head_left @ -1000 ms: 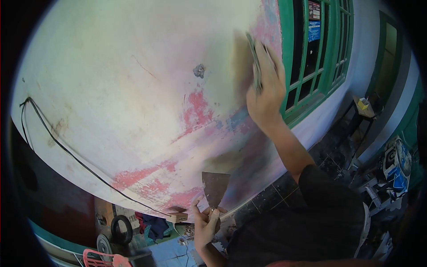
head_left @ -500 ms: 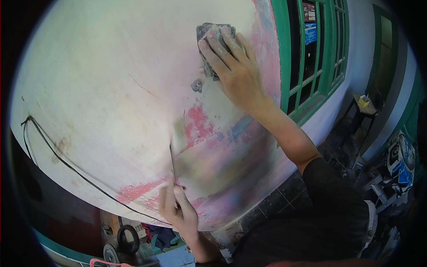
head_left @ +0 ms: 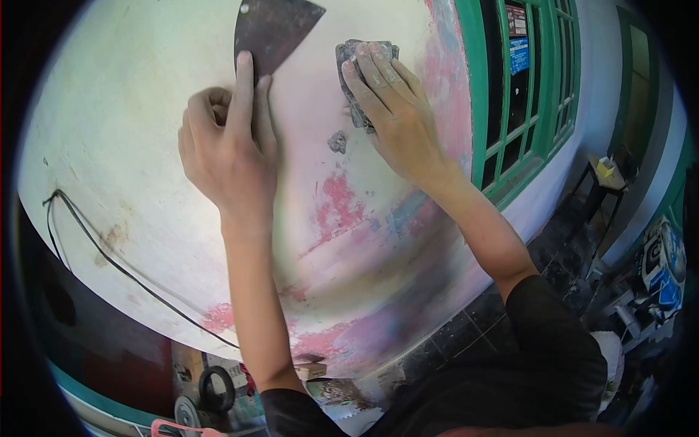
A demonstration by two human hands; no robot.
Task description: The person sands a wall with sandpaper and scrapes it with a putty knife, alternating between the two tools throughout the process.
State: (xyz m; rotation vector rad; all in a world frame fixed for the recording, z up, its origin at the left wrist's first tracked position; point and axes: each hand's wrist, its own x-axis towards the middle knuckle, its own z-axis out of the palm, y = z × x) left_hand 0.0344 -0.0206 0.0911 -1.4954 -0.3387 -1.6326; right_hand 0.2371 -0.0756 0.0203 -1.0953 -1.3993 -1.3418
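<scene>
My left hand (head_left: 233,146) is closed round the handle of a dark, fan-shaped scraper (head_left: 273,33), with the index finger stretched along its blade. The blade points up, in front of the pale wall (head_left: 131,109). Further right, my right hand (head_left: 386,95) lies with its fingers spread over a grey, plaster-smeared block (head_left: 349,54) at the wall; most of the block is hidden under the fingers. Just below it, a small grey lump (head_left: 337,142) sticks on the wall. Pink patches (head_left: 338,204) show lower down.
A green-framed window (head_left: 535,87) stands to the right. From the wall at the left hangs a black cable (head_left: 124,269). A small table (head_left: 608,175) with a yellow box is at the far right. A tyre (head_left: 217,390) lies at the bottom left, and dark floor tiles (head_left: 484,309) show below.
My left hand has risen from low on the wall to the upper left, bringing the scraper's blade up into view. My right hand stays on the block. The view has shifted slightly.
</scene>
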